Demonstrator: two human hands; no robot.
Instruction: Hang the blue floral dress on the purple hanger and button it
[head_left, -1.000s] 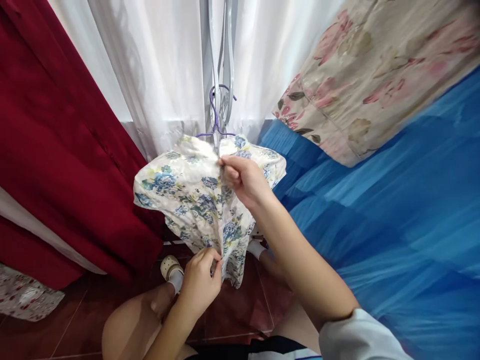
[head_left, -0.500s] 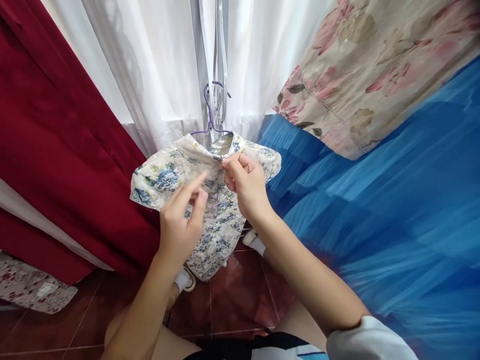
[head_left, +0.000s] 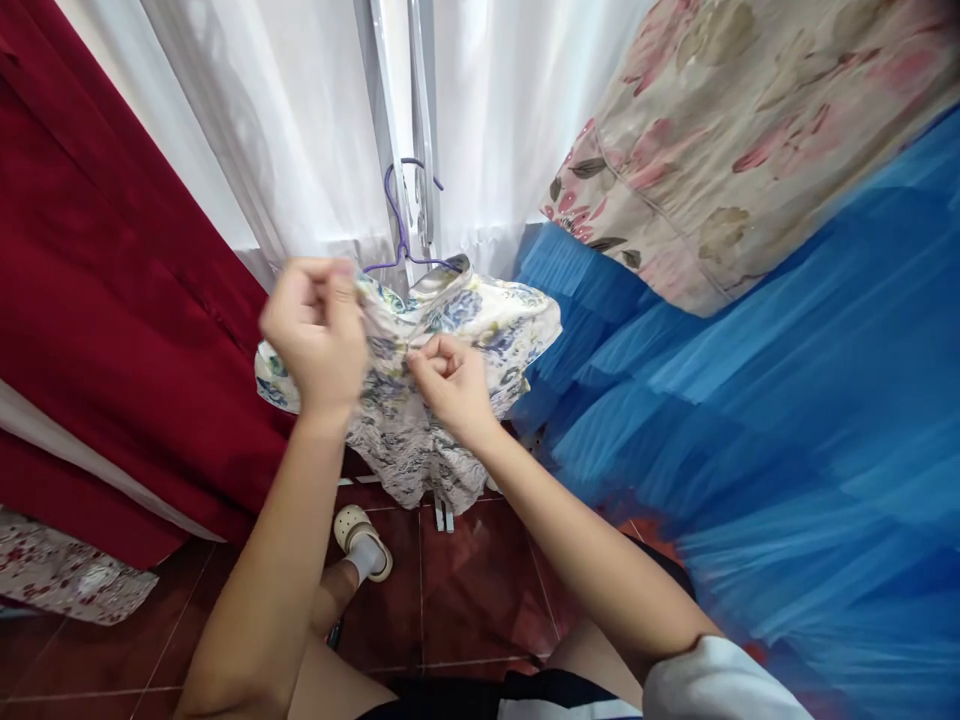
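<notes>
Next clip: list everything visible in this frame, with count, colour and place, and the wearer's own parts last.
Floral cotton shirt: one, cream with blue flowers, centre, on the hanger.
Thin purple wire hanger: one, hooked on the grey metal stand, top centre.
Sheer white curtain: one, behind the stand.
Dark red curtain: one, left.
Blue bedsheet: one, right.
Pink-flowered beige cushion: one, upper right.
Red-flowered white cloth: one, lower left.
Brown floor tiles: bottom centre.
Cream clog with white sock: one, on the tiles.
Left hand: grip closed on the shirt's left collar side.
Right hand: pinching the shirt front.
</notes>
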